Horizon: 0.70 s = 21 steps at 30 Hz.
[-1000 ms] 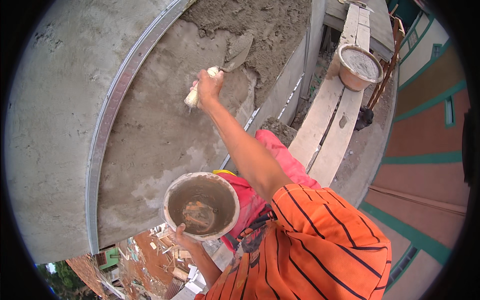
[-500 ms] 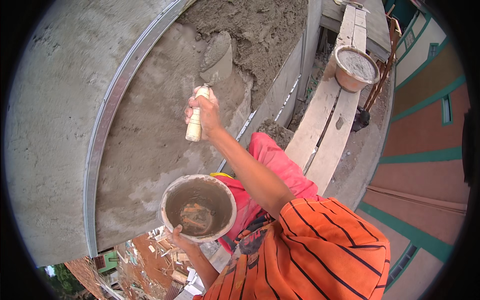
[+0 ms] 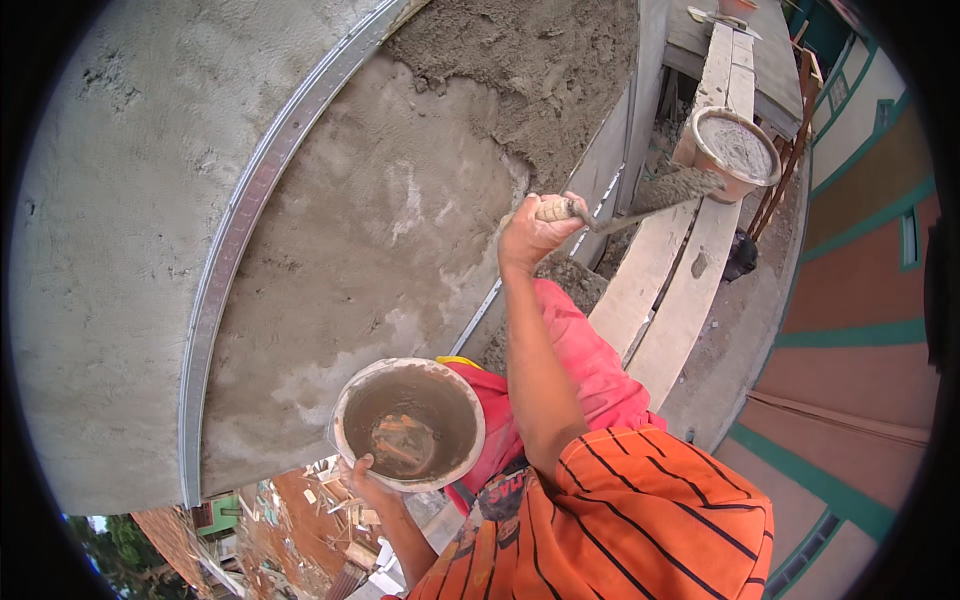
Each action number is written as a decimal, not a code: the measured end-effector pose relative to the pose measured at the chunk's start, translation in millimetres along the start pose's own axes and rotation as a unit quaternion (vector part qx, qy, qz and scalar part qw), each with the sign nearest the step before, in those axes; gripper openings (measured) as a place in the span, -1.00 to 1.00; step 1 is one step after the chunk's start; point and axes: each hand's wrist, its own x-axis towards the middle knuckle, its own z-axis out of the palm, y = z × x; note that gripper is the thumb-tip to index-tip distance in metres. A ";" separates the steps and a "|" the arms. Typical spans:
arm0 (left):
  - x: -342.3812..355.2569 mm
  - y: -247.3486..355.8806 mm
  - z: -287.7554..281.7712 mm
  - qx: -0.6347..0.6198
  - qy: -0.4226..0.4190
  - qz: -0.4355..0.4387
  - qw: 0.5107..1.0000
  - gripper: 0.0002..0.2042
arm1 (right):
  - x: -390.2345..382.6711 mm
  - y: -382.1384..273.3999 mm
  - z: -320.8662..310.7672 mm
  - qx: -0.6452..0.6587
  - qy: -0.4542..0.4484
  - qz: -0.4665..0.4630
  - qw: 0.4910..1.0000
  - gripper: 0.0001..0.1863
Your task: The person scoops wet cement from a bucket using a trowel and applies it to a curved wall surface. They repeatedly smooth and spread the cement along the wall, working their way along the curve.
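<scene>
My right hand (image 3: 538,236) is closed round the wooden handle of a trowel (image 3: 640,212). Grey mortar (image 3: 682,188) lies on its blade, which points right toward a bucket on the planks. My left hand (image 3: 368,480) grips the rim of a mortar-smeared bucket (image 3: 476,440) near my body, thumb over the edge. Wet mortar coats the inside of that bucket, and some reddish-brown streaks show at its bottom. In front of me stands a wall (image 3: 330,250) with fresh grey plaster, smooth in the middle and rough (image 3: 530,70) toward the upper right.
A long metal strip (image 3: 235,215) runs along the plaster's left side. On the right, two wooden planks (image 3: 655,270) carry another bucket (image 3: 712,165) filled with grey mix. Beyond them is a building with green trim (image 3: 850,335). Rubble and timber (image 3: 320,510) lie far below at lower left.
My right hand has swung the trowel off the plaster and to the right, toward the bucket on the planks. My left hand still holds its bucket.
</scene>
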 end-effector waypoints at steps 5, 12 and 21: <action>-1.5 0.1 -15.6 0.007 -0.051 0.013 0.999 -0.46 | -91.4 -6.0 -61.5 -0.121 -0.514 -0.277 0.802 -0.51; -15.5 2.6 -3.8 0.021 -0.013 0.007 1.000 -0.47 | 0.6 17.2 32.0 0.119 -0.263 0.321 0.902 -0.77; -10.1 -1.8 -2.1 0.003 -0.017 0.024 1.000 -0.47 | 33.3 -2.2 113.6 0.187 -0.248 0.392 0.866 -0.83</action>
